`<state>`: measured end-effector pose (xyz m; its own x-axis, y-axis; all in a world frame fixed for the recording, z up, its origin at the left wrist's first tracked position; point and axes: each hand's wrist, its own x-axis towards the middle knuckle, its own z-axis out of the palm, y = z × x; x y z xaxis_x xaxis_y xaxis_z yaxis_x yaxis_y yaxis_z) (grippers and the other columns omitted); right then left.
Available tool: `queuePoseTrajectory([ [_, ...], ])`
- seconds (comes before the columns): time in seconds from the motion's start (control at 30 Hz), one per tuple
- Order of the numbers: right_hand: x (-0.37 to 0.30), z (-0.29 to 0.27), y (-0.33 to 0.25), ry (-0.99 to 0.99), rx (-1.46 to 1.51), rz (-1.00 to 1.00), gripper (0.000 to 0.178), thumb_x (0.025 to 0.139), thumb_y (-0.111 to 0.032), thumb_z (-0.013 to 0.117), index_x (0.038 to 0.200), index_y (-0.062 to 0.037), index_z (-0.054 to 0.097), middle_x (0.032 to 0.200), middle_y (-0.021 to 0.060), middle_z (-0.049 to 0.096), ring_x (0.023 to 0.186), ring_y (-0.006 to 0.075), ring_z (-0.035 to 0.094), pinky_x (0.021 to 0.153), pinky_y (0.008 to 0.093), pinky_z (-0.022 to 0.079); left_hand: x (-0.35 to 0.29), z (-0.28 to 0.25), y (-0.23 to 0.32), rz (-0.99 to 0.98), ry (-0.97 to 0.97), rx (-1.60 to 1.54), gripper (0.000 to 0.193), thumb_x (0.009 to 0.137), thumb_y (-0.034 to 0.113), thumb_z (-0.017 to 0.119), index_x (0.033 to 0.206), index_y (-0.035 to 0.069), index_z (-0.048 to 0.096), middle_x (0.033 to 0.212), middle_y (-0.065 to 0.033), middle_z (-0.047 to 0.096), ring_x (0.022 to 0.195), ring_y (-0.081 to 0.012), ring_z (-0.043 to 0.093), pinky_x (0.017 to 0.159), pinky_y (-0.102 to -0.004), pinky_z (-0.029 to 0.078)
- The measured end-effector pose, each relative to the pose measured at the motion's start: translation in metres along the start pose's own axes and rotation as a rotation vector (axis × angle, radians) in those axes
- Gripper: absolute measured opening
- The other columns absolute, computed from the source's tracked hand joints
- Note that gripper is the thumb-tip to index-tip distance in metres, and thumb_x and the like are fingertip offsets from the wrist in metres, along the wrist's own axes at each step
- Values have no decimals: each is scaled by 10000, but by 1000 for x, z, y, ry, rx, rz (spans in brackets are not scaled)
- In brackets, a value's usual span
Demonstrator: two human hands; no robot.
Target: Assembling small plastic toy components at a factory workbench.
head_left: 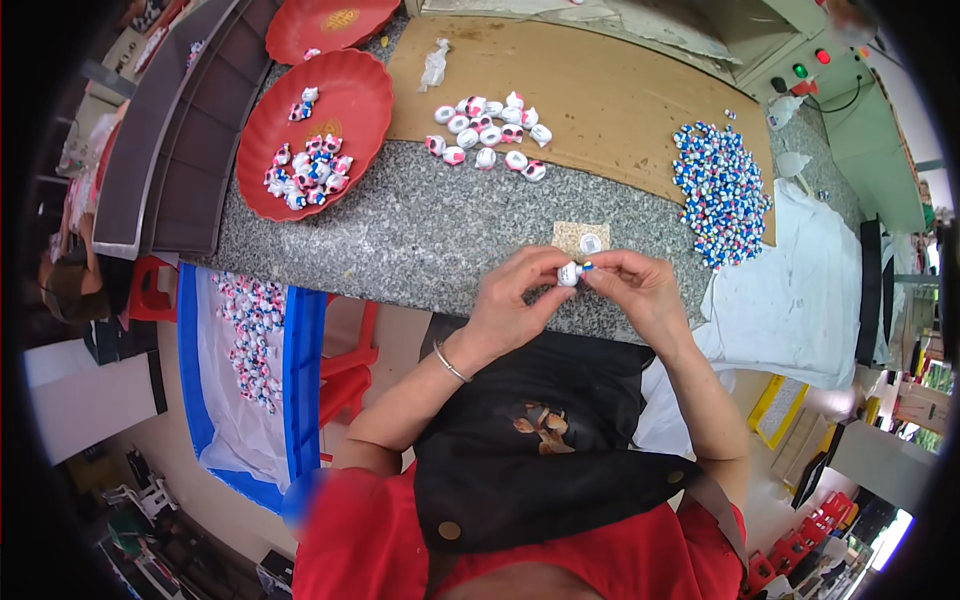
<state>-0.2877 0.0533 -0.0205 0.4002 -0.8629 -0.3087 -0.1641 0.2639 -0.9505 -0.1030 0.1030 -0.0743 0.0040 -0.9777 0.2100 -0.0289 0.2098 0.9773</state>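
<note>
My left hand (507, 300) pinches a small white toy head (568, 275) between thumb and fingers. A tiny blue piece (587, 267) is held against it by the fingertips of my right hand (645, 293). Both hands meet over the near edge of the grey speckled counter (440, 250). Just beyond them lies a tan square pad (577, 232) with a round white disc (591, 243) on it. Several loose white and pink toy heads (487, 132) are spread farther off. To the right is a heap of small blue and white toy bodies (722, 195).
A red scalloped plate (365, 110) at left carries several joined figures (312, 170); another red plate (290, 25) stands behind. Brown cardboard (620, 110) covers the counter's far part. Below left, a blue bin (302, 370) lined with white plastic holds many figures. White cloth (790, 310) drapes at right.
</note>
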Motion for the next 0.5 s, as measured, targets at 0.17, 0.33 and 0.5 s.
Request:
queuePoseTrajectory([
  [0.17, -12, -2, -16, -30, -317, -179, 149, 864, -26, 702, 1010, 3, 715, 860, 50, 700, 785, 113, 641, 709, 255, 511, -4, -11, 6, -105, -208, -173, 302, 881, -42, 649, 1181, -14, 639, 1060, -102, 648, 904, -153, 676, 761, -269, 582],
  [0.33, -12, 0, -15, -107, -505, -522, 179, 802, -12, 738, 980, -14, 731, 796, 101, 678, 715, 186, 646, 631, 292, 494, -3, -15, 12, -303, -325, -401, 272, 996, 84, 519, 1218, -35, 622, 942, -108, 687, 792, -154, 685, 708, -271, 573],
  [0.5, -22, 8, -7, -28, -552, -464, 158, 813, -49, 732, 970, -31, 727, 759, 92, 663, 682, 213, 634, 614, 314, 491, -12, -7, -1, -477, -307, -484, 306, 1014, 148, 507, 1236, -37, 608, 953, -107, 688, 785, -155, 680, 720, -281, 574],
])
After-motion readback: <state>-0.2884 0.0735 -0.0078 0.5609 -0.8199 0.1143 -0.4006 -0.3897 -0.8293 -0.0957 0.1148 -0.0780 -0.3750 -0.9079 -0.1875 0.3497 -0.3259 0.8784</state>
